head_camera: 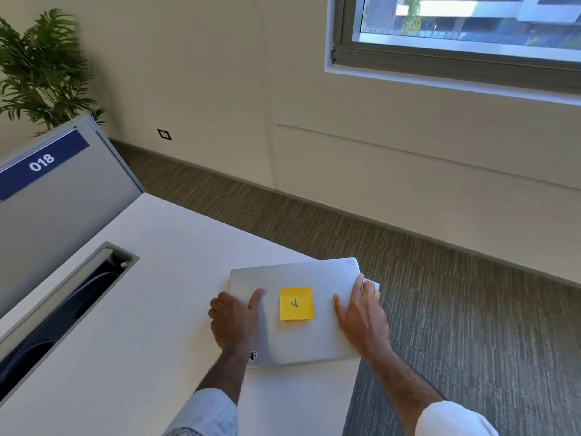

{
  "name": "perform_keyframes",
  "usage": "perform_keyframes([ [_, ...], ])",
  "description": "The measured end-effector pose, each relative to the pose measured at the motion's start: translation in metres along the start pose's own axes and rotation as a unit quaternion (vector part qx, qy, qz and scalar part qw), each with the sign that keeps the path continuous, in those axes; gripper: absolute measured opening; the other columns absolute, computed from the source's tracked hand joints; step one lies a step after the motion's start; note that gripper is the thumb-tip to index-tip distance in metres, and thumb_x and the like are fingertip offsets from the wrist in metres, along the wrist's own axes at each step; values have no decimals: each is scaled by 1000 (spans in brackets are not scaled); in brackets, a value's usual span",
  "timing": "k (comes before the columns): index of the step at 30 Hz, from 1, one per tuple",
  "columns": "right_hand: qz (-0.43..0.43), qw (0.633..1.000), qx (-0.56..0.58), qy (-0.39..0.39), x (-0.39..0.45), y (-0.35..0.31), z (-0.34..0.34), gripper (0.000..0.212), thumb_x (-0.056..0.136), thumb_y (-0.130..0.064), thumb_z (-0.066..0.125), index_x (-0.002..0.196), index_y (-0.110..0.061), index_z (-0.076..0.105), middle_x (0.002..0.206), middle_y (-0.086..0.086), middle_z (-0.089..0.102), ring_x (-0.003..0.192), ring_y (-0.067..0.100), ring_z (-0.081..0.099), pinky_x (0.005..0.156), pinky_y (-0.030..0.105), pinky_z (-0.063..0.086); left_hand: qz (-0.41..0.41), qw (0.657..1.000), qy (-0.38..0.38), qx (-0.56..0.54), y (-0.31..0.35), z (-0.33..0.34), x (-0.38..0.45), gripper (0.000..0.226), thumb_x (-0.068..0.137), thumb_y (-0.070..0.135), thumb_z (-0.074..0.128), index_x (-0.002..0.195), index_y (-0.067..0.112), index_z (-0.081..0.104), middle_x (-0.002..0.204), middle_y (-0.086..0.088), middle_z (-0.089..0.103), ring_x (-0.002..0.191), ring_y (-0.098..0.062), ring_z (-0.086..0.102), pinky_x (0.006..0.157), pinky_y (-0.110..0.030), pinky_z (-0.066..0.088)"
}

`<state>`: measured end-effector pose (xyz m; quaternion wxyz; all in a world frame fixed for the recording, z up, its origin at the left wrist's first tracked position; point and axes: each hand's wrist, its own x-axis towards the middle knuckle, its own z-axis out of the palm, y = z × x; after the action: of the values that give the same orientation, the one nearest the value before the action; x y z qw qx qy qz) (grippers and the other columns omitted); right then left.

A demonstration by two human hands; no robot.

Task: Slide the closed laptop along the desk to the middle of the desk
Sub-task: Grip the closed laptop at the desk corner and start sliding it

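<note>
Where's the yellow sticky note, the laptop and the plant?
yellow sticky note (296, 303): head view, its middle.
closed laptop (301, 341): head view, bare lid below the note.
plant (41, 67): head view, its leaves.

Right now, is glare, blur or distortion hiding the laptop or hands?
Head view: even daylight, no glare on the laptop; both the left hand and right hand are sharp; wide-angle bending tilts the window and desk edges.
</note>
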<state>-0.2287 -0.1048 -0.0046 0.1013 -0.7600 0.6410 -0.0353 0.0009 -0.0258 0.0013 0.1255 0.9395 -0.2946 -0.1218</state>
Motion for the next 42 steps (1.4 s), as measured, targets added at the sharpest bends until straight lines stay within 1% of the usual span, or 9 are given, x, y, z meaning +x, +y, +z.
perform_keyframes([
  [5,-8,999,49,19,-2,5,-1,76,96,-52,48,146,3,33,127,15,47,112,28,52,74,41,60,-27,998,-8,-53,-2,-3,2,95,77,81,52,117,-5,48,112,-22,56,102,-40,56,74,-48,52],
  [10,10,994,101,30,-3,3,-14,71,92,-59,48,137,-5,38,117,7,44,107,27,52,69,42,57,-48,993,-1,-106,-4,-12,-4,91,79,80,53,116,-3,46,115,-22,54,104,-44,57,77,-49,51],
  [14,13,991,133,31,-7,3,-23,65,91,-62,49,128,-10,39,109,5,43,96,28,57,67,46,56,-31,994,4,-102,-3,-24,-9,89,80,80,52,116,-1,44,114,-20,53,101,-42,57,75,-48,51],
  [18,11,988,152,28,-12,1,-29,67,91,-61,49,133,-10,37,112,6,48,100,31,60,71,47,54,-26,995,7,-100,-3,-35,-12,89,79,80,51,116,-1,44,112,-19,53,100,-42,58,71,-47,49],
  [23,2,988,151,24,-17,-6,-41,69,91,-62,48,133,-8,38,110,5,49,99,31,59,71,47,56,-36,994,14,-106,-9,-47,-18,88,79,81,49,114,0,44,111,-18,53,100,-42,58,72,-47,49],
  [27,-6,988,152,34,-21,-15,-50,64,91,-62,49,128,-10,40,103,1,46,92,30,61,67,45,54,-39,993,24,-110,-16,-57,-22,88,79,81,48,113,0,44,111,-19,53,100,-42,58,72,-46,49],
  [32,-25,987,152,34,-23,-29,-59,68,92,-61,49,135,-9,37,108,3,47,92,29,61,63,39,48,-48,991,34,-117,-26,-70,-24,88,80,81,47,115,0,44,113,-18,53,101,-41,58,72,-45,48],
  [36,-42,986,155,34,-26,-43,-62,60,92,-59,50,126,-10,40,105,3,47,91,28,60,64,43,53,-58,990,43,-120,-38,-81,-25,88,80,82,47,115,1,43,113,-18,53,102,-40,58,74,-47,51],
  [42,-63,984,165,31,-31,-69,-60,63,91,-60,49,130,-11,38,112,5,49,93,29,61,68,46,56,-75,987,58,-132,-62,-96,-24,90,79,83,46,117,1,42,114,-18,53,101,-38,58,74,-46,51],
])
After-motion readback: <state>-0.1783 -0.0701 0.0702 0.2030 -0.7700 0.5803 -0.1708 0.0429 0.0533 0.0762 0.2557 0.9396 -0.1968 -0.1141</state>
